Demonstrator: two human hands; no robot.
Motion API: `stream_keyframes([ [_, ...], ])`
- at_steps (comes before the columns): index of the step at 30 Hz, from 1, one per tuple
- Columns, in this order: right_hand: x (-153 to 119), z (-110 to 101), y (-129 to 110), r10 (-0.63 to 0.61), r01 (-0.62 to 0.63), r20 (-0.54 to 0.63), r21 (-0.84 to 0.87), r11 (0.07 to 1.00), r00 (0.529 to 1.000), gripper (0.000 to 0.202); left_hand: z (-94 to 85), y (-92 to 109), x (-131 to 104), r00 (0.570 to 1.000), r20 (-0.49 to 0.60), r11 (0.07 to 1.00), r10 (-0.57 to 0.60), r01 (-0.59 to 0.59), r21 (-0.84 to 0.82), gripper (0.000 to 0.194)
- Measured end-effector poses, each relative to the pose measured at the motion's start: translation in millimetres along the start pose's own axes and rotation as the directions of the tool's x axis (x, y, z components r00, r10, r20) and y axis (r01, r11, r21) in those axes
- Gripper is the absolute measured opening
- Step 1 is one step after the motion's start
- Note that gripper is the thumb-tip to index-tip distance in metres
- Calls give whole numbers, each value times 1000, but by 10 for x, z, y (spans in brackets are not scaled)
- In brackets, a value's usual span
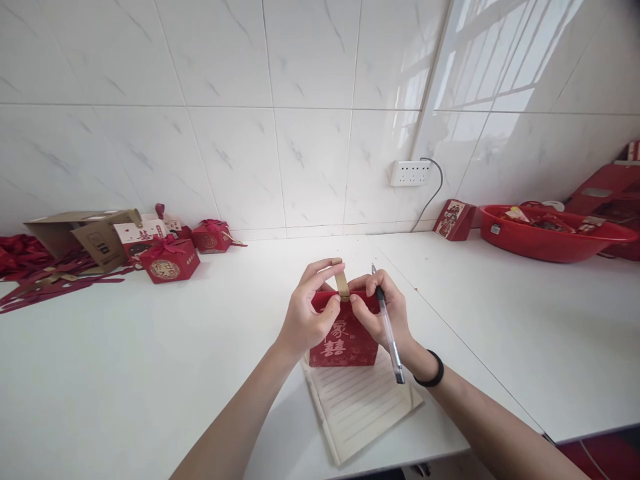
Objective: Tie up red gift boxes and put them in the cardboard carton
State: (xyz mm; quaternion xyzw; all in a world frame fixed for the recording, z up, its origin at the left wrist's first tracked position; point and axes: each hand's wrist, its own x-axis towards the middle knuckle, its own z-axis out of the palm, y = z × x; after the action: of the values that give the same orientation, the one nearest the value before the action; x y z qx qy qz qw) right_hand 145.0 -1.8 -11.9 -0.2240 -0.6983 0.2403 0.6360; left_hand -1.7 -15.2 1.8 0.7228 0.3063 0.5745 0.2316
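Observation:
A red gift box (345,343) with pale Chinese characters stands upright on a lined notebook (360,413). At its top edge is a gold ribbon (342,281) that loops upward. My left hand (313,310) pinches this ribbon, its fingers up at the loop and its thumb against the front of the box top. The right hand (384,307) is closed at the right side of the ribbon's base, thumb on the box front. A clear pen (390,333) with a black grip is tucked in the right hand, its tip pointing up and away.
Finished-looking red boxes with bows (170,260) stand at the left beside an open cardboard box (90,233) and dark red ribbons (65,280). A red basin (555,243) with small packets and another red box (454,220) stand at the right. A power strip (410,173) hangs on the tiled wall.

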Motion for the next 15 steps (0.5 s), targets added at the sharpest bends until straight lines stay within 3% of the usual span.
stream_keyframes([
  [15,-15,0,-2,-12,12,10,4,1000,1000,19,-4,26,-9,1000,18,999,-17,18,-40,44],
])
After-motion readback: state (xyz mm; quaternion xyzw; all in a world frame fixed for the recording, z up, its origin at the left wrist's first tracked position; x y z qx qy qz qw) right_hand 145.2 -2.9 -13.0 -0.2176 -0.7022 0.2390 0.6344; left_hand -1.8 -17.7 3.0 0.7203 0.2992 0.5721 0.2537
